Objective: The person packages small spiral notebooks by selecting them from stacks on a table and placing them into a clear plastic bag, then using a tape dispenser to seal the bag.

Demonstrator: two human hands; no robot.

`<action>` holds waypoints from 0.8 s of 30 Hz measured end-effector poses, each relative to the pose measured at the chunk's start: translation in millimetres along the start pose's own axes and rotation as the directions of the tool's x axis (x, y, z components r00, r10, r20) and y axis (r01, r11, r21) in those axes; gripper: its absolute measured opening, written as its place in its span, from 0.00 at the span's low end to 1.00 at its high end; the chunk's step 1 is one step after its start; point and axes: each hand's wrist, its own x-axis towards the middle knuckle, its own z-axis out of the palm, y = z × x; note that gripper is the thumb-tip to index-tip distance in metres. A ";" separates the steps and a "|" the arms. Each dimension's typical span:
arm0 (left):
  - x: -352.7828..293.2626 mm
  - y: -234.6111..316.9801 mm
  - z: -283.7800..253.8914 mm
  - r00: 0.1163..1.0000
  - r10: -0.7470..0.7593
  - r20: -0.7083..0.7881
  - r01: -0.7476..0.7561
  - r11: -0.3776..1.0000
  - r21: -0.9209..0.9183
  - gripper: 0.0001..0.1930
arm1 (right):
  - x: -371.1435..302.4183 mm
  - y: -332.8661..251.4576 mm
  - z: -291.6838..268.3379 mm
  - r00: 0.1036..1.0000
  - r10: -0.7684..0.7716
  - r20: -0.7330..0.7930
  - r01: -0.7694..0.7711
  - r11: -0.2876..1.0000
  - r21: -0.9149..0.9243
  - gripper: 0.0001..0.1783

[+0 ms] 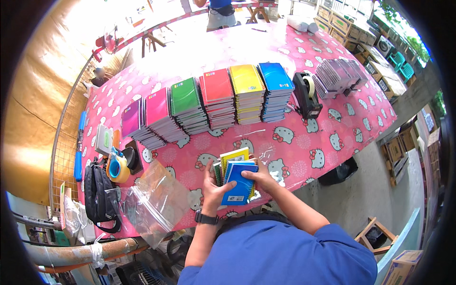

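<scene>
Both my hands hold a small bunch of spiral notebooks over the near edge of the table. A blue notebook (241, 183) lies on top, with a yellow notebook (232, 156) and a dark green edge showing behind it. My left hand (214, 188) grips the bunch from the left, thumb on the blue cover. From the right, my right hand (260, 176) closes round it, its thumb on the upper part of the cover. Beyond them stand stacks of spiral notebooks in a row: purple (132, 118), magenta (157, 103), green (184, 95), red (217, 84), yellow (247, 78) and blue (276, 76).
A pink patterned cloth (304, 142) covers the table. Clear plastic bags (152, 209), a black pouch (99, 194) and tape rolls (118, 171) lie left. A black tape dispenser (308, 97) and wrapped clear packs (339, 76) stand right. Another person (221, 14) is at the far side.
</scene>
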 end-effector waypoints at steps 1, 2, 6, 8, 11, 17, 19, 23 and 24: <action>-4.0 17.4 9.0 0.986 0.111 0.128 -0.110 0.994 -0.020 0.46 | -3.8 -15.7 -4.6 0.992 -0.059 0.112 0.064 0.997 -0.044 0.52; -5.5 24.8 11.0 0.945 0.218 0.245 -0.211 0.976 -0.054 0.47 | -5.4 -30.9 -7.3 0.968 -0.105 0.228 0.126 0.989 -0.079 0.52; 16.0 4.6 -14.8 0.891 0.240 0.386 -0.342 0.913 0.221 0.50 | 6.6 -42.4 -17.9 0.937 -0.114 0.330 0.162 0.979 -0.122 0.55; 23.3 -24.4 -16.9 0.928 0.203 0.311 -0.276 0.937 0.214 0.52 | 25.7 -9.2 -29.9 0.912 -0.187 0.366 0.263 0.949 -0.171 0.54; 29.0 -45.6 -8.8 0.953 0.232 0.193 -0.275 0.932 0.238 0.48 | 32.5 5.5 -14.8 0.932 -0.162 0.324 0.243 0.943 -0.227 0.51; 25.6 -53.0 -12.7 0.949 0.252 0.189 -0.294 0.924 0.243 0.43 | 24.7 16.9 -13.7 0.938 -0.193 0.290 0.292 0.888 -0.355 0.48; 29.4 -56.7 -17.7 0.957 0.222 0.189 -0.264 0.934 0.241 0.43 | 31.8 20.2 -16.3 0.937 -0.164 0.308 0.276 0.889 -0.366 0.47; 28.5 -64.4 -22.1 0.966 0.194 0.171 -0.239 0.922 0.304 0.42 | 34.5 16.9 -15.7 0.921 -0.173 0.349 0.311 0.866 -0.392 0.44; 29.7 -65.2 -21.4 0.966 0.193 0.171 -0.238 0.922 0.304 0.42 | 36.4 14.5 -15.7 0.921 -0.171 0.349 0.309 0.866 -0.392 0.44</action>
